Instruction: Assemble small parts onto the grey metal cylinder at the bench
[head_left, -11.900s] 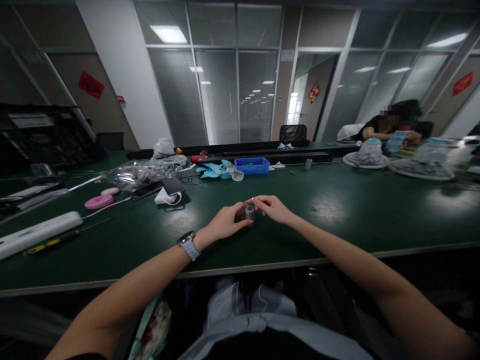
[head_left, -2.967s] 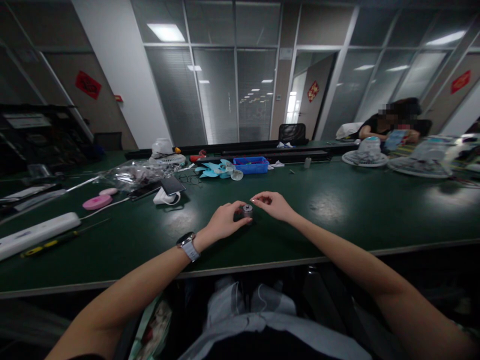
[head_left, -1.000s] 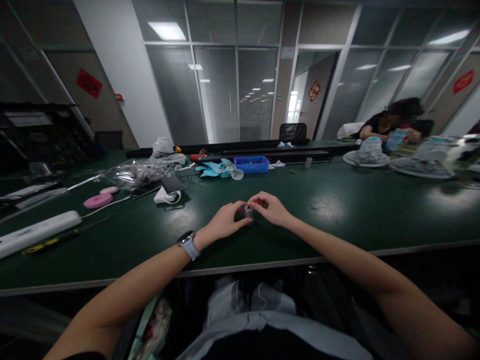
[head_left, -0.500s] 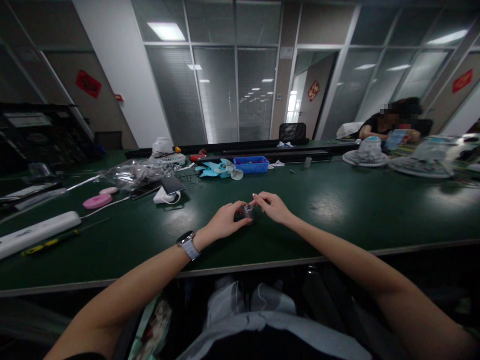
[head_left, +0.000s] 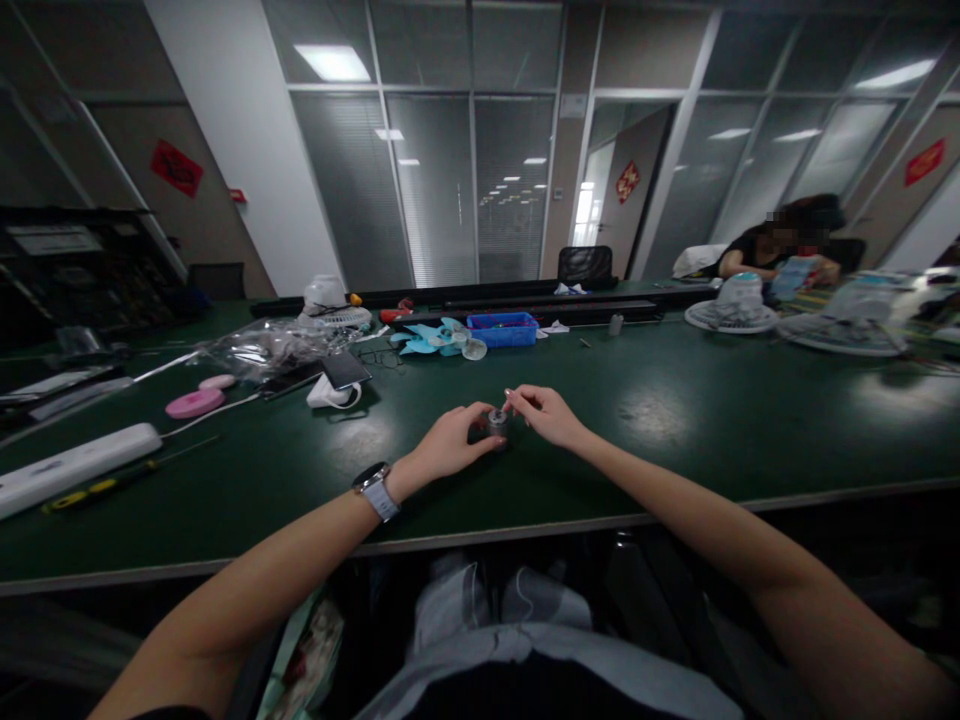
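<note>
2 bare hands meet over a dark green worktable (head_left: 675, 455), near its front edge. Between them a small grey metal cylinder (head_left: 497, 425) stands upright on the tabletop. The left hand (head_left: 450, 440), a watch (head_left: 376, 489) on its wrist, grips the cylinder between thumb and fingers. The right hand (head_left: 547, 413) is half curled, its fingertips at the cylinder's top rim — whether they pinch something small, I cannot tell.

Work on the cylinder looks under way, not finished: both hands are at it, and its top is too small to read, so how much is done or left is unclear. Other parts lie separate from it: a light-blue fan blade (head_left: 429, 341) beside a blue tray (head_left: 504, 339), another grey cylinder (head_left: 616, 325) farther back, and 2 white fan housings to the right — near a co-worker (head_left: 750, 252) leaning over the table.
</note>
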